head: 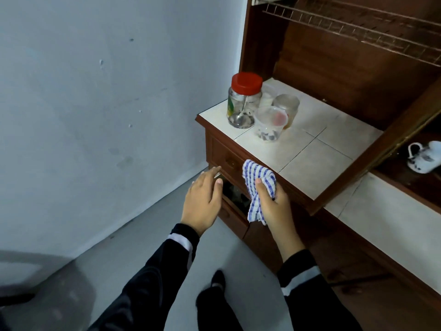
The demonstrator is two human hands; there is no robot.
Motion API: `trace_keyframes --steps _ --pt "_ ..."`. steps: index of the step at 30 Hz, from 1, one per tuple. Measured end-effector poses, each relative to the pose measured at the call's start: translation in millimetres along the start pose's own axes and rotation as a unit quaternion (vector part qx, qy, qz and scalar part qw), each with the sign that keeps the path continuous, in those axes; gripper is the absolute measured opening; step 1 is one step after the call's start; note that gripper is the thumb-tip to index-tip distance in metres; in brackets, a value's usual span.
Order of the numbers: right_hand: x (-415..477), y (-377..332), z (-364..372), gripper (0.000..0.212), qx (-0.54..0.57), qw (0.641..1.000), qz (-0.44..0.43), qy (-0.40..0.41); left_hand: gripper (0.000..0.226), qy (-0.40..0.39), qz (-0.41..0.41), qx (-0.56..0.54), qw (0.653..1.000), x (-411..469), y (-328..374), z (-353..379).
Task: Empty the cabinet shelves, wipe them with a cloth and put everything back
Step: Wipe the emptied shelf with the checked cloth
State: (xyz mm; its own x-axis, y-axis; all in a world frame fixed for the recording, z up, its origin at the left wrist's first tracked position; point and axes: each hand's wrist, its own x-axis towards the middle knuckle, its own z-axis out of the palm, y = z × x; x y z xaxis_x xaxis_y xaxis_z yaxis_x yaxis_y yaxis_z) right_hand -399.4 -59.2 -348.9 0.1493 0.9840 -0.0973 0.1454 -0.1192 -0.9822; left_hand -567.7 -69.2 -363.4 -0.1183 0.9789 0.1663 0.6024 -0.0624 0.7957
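A brown wooden cabinet [334, 68] stands against the wall, with a white tiled counter [317, 149]. My right hand [274, 206] grips a blue-and-white checked cloth [259, 180] just in front of the counter's front edge. To its left my left hand [202, 199] hovers with fingers extended and holds nothing, in front of the cabinet's drawer [226, 158]. On the counter's left end stand a clear jar with a red lid [244, 101] holding a spoon, and several clear plastic containers [272, 123].
A wire dish rack [353, 25] hangs in the upper cabinet. A white mug [422, 158] sits in a compartment at the right. A dark opening [235, 194] shows below the drawer. A pale wall and grey floor lie to the left; my foot [214, 285] is below.
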Motion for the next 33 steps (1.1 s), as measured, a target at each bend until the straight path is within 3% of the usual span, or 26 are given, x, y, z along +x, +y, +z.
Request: trace_keyframes --steps 14,21,27,33 --pt "161.7 -44.9 -12.9 0.014 0.047 0.991 -0.047 0.118 0.046 -0.059 0.116 0.002 0.992 206.9 30.8 49.5" --pt "210.4 -38.8 -36.9 0.030 0.064 0.975 -0.013 0.210 0.049 -0.136 0.174 0.016 0.975 268.8 48.9 99.5" --pt "240.5 -30.7 -57.4 0.025 0.097 0.945 0.023 0.312 0.064 -0.201 0.229 0.063 0.950 318.0 72.2 142.2" --pt "263.9 -30.5 -64.2 0.023 0.157 0.896 0.068 0.409 0.053 -0.245 0.288 0.118 0.918 359.4 80.5 171.9"
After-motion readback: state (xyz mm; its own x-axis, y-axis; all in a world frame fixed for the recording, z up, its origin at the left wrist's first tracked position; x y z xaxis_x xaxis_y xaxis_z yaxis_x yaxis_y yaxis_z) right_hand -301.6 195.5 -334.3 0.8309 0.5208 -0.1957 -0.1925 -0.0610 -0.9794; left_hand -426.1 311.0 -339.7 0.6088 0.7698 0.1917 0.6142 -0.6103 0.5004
